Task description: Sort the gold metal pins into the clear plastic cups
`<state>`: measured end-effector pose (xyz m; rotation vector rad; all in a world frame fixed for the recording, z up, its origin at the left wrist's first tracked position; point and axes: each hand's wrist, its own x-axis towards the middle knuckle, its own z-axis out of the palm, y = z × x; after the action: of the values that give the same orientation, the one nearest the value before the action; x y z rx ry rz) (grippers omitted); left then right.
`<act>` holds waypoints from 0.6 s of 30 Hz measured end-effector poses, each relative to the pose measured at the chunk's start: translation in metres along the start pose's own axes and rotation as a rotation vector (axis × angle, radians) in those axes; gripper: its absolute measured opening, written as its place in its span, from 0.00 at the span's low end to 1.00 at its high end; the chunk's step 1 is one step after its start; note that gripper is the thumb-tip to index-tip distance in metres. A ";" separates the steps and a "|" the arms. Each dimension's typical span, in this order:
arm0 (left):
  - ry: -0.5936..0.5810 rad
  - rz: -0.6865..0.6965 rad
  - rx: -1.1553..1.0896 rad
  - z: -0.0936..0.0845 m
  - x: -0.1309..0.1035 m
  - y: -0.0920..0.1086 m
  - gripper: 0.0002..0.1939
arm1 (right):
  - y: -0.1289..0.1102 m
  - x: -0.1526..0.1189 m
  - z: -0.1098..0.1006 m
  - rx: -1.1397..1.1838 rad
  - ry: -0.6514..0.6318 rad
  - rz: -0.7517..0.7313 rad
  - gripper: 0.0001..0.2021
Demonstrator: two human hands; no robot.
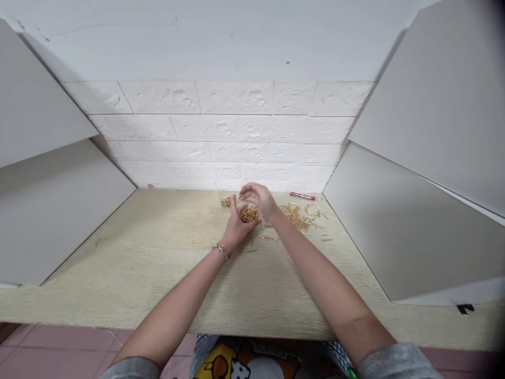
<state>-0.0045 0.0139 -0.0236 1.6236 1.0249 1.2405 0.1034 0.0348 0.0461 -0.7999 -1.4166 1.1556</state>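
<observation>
A small round tub (240,209) stands near the back of the table, filled with thin gold-coloured metal pins (249,214). My left hand (235,225) is wrapped around its left and front sides, with the thumb along the near edge. Over the tub's far right side hovers my right hand (258,198), fingers loosely curved and apart, with nothing visible in them. Many more gold-coloured pins (295,216) lie in a loose pile to the right, partly behind my right wrist. Several stray pins (263,237) are scattered in front of the tub.
Behind the tub, to its left, sits a second small heap of gold-coloured pieces (226,202), perhaps in a clear container. A red marker-like stick (302,196) lies at the back right. Grey panels (79,210) flank the wooden table (158,284); a white brick-patterned wall (221,129) closes the back.
</observation>
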 end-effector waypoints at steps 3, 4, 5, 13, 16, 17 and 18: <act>-0.032 -0.075 -0.030 -0.001 -0.001 -0.003 0.58 | -0.008 -0.015 -0.005 -0.531 -0.012 -0.164 0.13; -0.031 -0.087 -0.033 -0.001 -0.002 -0.005 0.57 | -0.007 -0.022 -0.007 -0.692 -0.067 -0.218 0.13; -0.028 -0.090 -0.030 -0.001 -0.002 -0.006 0.54 | -0.005 -0.029 -0.008 -0.828 -0.138 -0.265 0.14; -0.022 -0.017 -0.059 -0.002 0.001 -0.013 0.27 | 0.027 -0.061 -0.007 -1.208 -0.271 -0.327 0.23; -0.015 -0.017 -0.062 -0.002 0.002 -0.015 0.27 | 0.031 -0.060 -0.005 -1.215 -0.254 -0.350 0.23; -0.010 -0.018 -0.053 -0.002 0.003 -0.016 0.28 | 0.031 -0.060 -0.004 -1.218 -0.249 -0.360 0.22; -0.003 -0.013 -0.042 -0.002 0.003 -0.017 0.28 | 0.032 -0.060 -0.004 -1.221 -0.244 -0.370 0.22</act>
<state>-0.0079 0.0228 -0.0385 1.5839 0.9998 1.2421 0.1146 -0.0103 -0.0032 -1.1359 -2.3639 -0.0176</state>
